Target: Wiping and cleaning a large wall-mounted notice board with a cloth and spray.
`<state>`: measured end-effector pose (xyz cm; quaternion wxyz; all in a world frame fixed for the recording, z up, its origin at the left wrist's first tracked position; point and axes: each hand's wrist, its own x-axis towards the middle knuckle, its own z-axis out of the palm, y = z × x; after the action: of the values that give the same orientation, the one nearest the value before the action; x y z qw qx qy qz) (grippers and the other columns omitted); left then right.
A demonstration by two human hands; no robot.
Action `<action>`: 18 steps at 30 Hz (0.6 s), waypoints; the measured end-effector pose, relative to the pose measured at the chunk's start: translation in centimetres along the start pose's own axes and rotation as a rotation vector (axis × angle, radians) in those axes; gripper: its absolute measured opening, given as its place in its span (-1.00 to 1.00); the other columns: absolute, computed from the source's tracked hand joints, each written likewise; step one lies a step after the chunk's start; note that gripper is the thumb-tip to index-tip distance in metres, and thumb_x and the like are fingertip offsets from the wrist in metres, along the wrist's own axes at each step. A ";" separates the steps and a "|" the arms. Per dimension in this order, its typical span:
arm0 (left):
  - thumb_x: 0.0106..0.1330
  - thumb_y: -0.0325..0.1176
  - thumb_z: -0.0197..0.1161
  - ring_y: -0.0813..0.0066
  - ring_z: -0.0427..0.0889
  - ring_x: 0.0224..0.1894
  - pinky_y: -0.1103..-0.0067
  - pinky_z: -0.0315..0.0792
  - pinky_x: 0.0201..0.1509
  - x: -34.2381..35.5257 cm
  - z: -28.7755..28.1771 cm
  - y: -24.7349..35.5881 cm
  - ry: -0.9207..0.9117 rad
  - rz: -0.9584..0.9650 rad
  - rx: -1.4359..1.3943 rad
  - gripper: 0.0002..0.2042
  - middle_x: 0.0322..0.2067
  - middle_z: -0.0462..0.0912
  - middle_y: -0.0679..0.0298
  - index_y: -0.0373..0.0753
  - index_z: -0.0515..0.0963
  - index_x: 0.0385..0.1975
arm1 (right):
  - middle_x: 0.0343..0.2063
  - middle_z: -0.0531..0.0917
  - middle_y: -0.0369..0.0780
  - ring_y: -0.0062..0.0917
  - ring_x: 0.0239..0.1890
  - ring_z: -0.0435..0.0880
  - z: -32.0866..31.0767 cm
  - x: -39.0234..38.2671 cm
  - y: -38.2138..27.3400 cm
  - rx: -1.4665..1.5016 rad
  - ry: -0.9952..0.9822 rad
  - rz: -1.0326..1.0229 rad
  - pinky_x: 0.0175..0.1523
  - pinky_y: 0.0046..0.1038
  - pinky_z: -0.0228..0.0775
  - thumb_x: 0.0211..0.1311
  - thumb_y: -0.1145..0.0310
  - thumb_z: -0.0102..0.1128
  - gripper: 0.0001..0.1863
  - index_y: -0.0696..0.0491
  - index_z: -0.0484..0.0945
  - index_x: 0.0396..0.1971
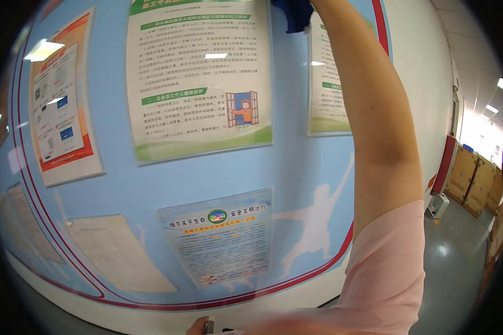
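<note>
My right arm, bare below a pink sleeve, reaches up across the right side of the view to the top edge. A dark blue cloth (292, 15) hangs there at my right hand (315, 2), in front of the blue wall board (296, 167). The fingers of that hand lie beyond the picture's edge. Low in the view, my left hand (196, 326) shows only in part, closed around a small grey-and-white object (209, 324); most of this object is cut off. Closest to the cloth are a large green-and-white poster (201, 78) and a second similar poster (328, 84).
A red-framed poster (64, 100), a blue notice (221, 240) and a pale sheet (117, 254) are also on the board. To the right, a grey floor (447, 251) runs past brown cartons (472, 178) and a small white box (437, 206) by the wall.
</note>
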<state>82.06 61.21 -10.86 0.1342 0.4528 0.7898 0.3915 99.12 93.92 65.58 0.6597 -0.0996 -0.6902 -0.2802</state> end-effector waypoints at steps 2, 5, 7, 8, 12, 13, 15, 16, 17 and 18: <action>0.46 -0.18 0.16 0.37 0.35 -0.54 0.41 0.35 -0.40 -0.1 0.0 -0.9 -0.052 -0.102 0.029 -0.69 -0.60 0.42 0.21 -0.03 0.48 0.14 | -0.09 0.69 0.02 -0.08 0.01 0.64 1.0 0.4 -3.1 0.030 -0.006 0.020 0.16 -0.22 0.42 0.21 0.13 0.09 -0.59 0.06 0.66 -0.07; 0.46 -0.17 0.16 0.37 0.36 -0.55 0.40 0.35 -0.41 -0.3 -0.6 0.2 0.007 -0.119 0.023 -0.66 -0.61 0.41 0.21 0.00 0.45 0.18 | -0.09 0.69 0.02 -0.08 0.00 0.64 2.8 1.3 -6.2 0.110 -0.030 -0.065 0.15 -0.21 0.43 0.21 0.14 0.10 -0.60 0.06 0.67 -0.08; 0.45 -0.20 0.16 0.37 0.37 -0.53 0.40 0.36 -0.38 -0.4 -1.5 0.8 -0.030 -0.159 0.047 -0.65 -0.59 0.43 0.19 0.01 0.43 0.20 | -0.10 0.69 0.02 -0.08 0.00 0.64 4.6 1.9 -8.7 0.173 0.030 -0.179 0.13 -0.20 0.44 0.22 0.15 0.12 -0.62 0.07 0.67 -0.10; 0.44 -0.22 0.17 0.37 0.39 -0.51 0.40 0.37 -0.36 -0.7 -1.9 1.0 -0.073 -0.196 0.075 -0.64 -0.56 0.45 0.18 0.01 0.42 0.22 | -0.12 0.70 0.02 -0.08 -0.01 0.64 5.7 2.2 -10.4 0.198 0.028 -0.202 0.11 -0.17 0.44 0.24 0.16 0.13 -0.64 0.08 0.67 -0.11; 0.44 -0.25 0.16 0.38 0.39 -0.49 0.41 0.38 -0.33 -1.6 -2.6 1.0 -0.045 -0.235 0.026 -0.62 -0.53 0.48 0.19 0.02 0.41 0.23 | -0.12 0.70 0.00 -0.13 -0.02 0.66 9.4 3.3 -17.5 0.208 -0.015 -0.252 0.09 -0.17 0.46 0.26 0.17 0.10 -0.66 0.04 0.67 -0.11; 0.43 -0.26 0.16 0.38 0.40 -0.48 0.41 0.38 -0.32 -1.6 -2.7 1.0 -0.042 -0.238 0.012 -0.62 -0.52 0.48 0.19 0.02 0.41 0.24 | -0.10 0.70 -0.01 -0.15 -0.02 0.66 10.1 3.9 -19.3 0.233 -0.073 -0.270 0.08 -0.18 0.47 0.25 0.20 0.09 -0.68 0.02 0.67 -0.12; 0.43 -0.28 0.16 0.39 0.40 -0.46 0.42 0.38 -0.30 -1.3 -2.9 1.0 -0.049 -0.233 -0.012 -0.61 -0.49 0.50 0.19 0.02 0.40 0.25 | -0.08 0.70 -0.05 -0.18 0.01 0.67 12.9 4.9 -21.9 0.211 -0.080 -0.368 0.11 -0.19 0.48 0.24 0.23 0.06 -0.67 0.03 0.67 -0.11; 0.42 -0.29 0.16 0.39 0.40 -0.45 0.42 0.38 -0.29 -1.4 -2.9 1.0 -0.046 -0.239 -0.025 -0.60 -0.48 0.51 0.20 0.02 0.39 0.25 | -0.06 0.70 -0.06 -0.19 0.01 0.67 13.4 5.1 -23.0 0.223 -0.116 -0.402 0.12 -0.19 0.49 0.24 0.23 0.05 -0.66 0.03 0.67 -0.10; 0.42 -0.30 0.16 0.40 0.40 -0.45 0.42 0.38 -0.28 -1.8 -3.2 0.9 -0.035 -0.253 -0.039 -0.59 -0.47 0.51 0.20 0.02 0.39 0.26 | -0.06 0.70 -0.06 -0.19 0.01 0.67 13.1 5.1 -24.1 0.239 -0.110 -0.405 0.12 -0.19 0.49 0.24 0.23 0.05 -0.66 0.03 0.67 -0.10; 0.42 -0.30 0.16 0.40 0.40 -0.45 0.42 0.38 -0.28 -2.2 -3.5 0.7 -0.022 -0.265 -0.040 -0.59 -0.47 0.51 0.20 0.02 0.39 0.26 | -0.04 0.69 -0.06 -0.19 0.01 0.67 12.7 4.9 -25.3 0.197 -0.113 -0.408 0.13 -0.18 0.49 0.24 0.24 0.03 -0.66 0.04 0.67 -0.10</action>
<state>81.72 57.82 -8.41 0.2027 0.3458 0.8331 0.3811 74.89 78.57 64.26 0.5564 0.0915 -0.7558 -0.3330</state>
